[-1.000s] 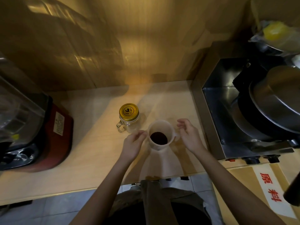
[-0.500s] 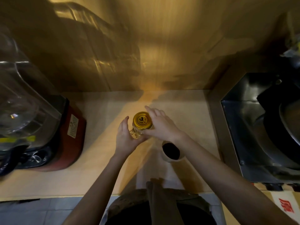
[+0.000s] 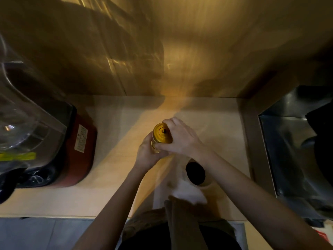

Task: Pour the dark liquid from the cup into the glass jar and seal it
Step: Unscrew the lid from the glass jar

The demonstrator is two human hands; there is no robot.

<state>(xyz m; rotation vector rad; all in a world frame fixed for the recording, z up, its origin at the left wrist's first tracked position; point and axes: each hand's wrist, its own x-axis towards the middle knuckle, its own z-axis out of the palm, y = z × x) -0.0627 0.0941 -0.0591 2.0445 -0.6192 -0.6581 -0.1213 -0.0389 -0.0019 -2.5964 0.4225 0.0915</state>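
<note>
**Head view: jar lid still on, cup waiting**

Left of my fingers looms the red-based blender with its clear plastic pitcher (image 3: 45, 134). Beneath them runs the pale wooden counter (image 3: 111, 177). Just behind my right wrist stands the white cup of dark liquid (image 3: 195, 173), full. My left hand (image 3: 146, 156) wraps the small glass jar (image 3: 155, 148); my right hand (image 3: 182, 139) clamps its round golden metal lid (image 3: 162, 133). Twisting hard could swing my forearm into the cup and spill it.

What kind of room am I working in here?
Most likely a kitchen or drink-prep counter: a blender stands on the wooden counter to the left, a steel cooker sits to the right, and a cup of dark liquid is nearby.
</note>
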